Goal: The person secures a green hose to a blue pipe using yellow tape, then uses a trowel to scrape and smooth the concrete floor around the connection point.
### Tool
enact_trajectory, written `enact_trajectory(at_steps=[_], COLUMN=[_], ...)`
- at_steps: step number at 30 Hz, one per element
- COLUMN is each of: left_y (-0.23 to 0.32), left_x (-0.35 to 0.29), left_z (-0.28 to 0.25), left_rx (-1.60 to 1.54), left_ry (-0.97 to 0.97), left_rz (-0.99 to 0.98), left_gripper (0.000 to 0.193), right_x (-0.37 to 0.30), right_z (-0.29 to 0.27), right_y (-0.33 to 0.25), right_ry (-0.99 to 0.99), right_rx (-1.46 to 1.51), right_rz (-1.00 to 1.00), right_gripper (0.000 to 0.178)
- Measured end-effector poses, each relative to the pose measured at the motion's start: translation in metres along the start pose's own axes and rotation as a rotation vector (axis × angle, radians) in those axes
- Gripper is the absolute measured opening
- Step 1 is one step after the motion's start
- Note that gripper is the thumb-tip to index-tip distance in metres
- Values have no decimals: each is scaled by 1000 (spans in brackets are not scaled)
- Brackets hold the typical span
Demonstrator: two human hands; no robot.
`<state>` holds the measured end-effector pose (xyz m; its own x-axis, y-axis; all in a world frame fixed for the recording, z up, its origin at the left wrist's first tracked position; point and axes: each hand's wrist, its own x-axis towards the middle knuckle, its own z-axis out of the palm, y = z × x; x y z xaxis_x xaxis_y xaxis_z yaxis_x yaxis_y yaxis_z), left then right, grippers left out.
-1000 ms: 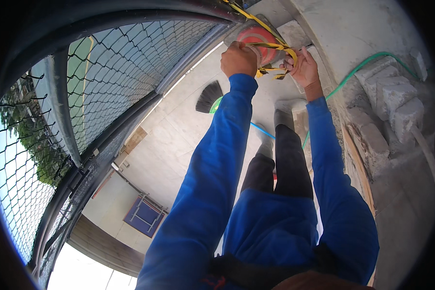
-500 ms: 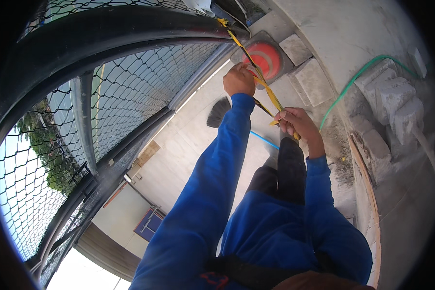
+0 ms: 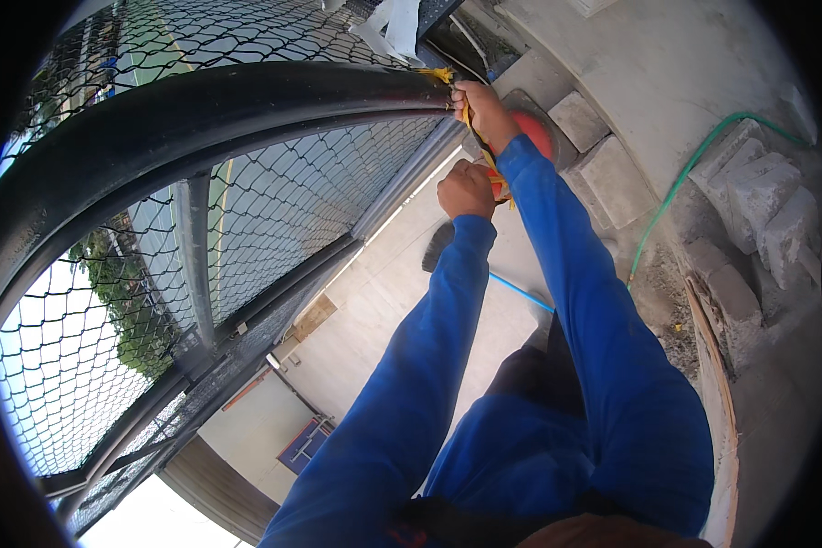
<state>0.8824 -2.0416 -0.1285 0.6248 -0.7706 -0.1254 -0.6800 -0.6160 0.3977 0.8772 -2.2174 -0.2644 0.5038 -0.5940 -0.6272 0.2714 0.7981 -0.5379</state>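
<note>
A yellow and black strap point(image 3: 476, 139) is knotted at the end of the thick black fence rail point(image 3: 274, 96). My right hand point(image 3: 486, 111) is closed on the strap close to that knot, beside the rail's end. Lower down, my left hand point(image 3: 467, 190) makes a fist round the same strap, its fingers mostly turned from view. Both blue sleeves stretch forward, the right arm reaching farther. Behind my hands stands an orange-red cone point(image 3: 533, 135), partly covered by the right wrist and forearm.
Chain-link mesh point(image 3: 292, 192) fills the left side below the rail. Concrete blocks point(image 3: 607, 181) lie right of the cone, with broken blocks point(image 3: 758, 196) farther right beside a green hose point(image 3: 671, 192). A broom with dark bristles point(image 3: 438, 247) and a blue handle point(image 3: 521, 290) lies on the floor.
My right hand has moved up and forward from the strap's lower end to near the knot at the rail. The left hand now sits lower on the strap than the right.
</note>
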Motion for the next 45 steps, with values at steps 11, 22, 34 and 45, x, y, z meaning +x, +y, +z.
enact_trajectory(at_steps=[11,22,34,45], left_y=[-19,-25,-36,-117], left_x=[2,9,-23,-87], left_z=[6,18,-13,-55], left_rx=[50,-123,-142,-841], left_ry=[108,278,108,-172], left_rz=[21,132,391,-285], left_gripper=[24,35,39,56], right_x=[-360,-690,-982,-999], right_z=[-149,-219,-235,-161], right_y=[33,139,364,570], right_ry=[-122,-79,810,940], right_rx=[890,788,656,283], right_rz=[-175,80,74,155], right_gripper=[16,15,20,29])
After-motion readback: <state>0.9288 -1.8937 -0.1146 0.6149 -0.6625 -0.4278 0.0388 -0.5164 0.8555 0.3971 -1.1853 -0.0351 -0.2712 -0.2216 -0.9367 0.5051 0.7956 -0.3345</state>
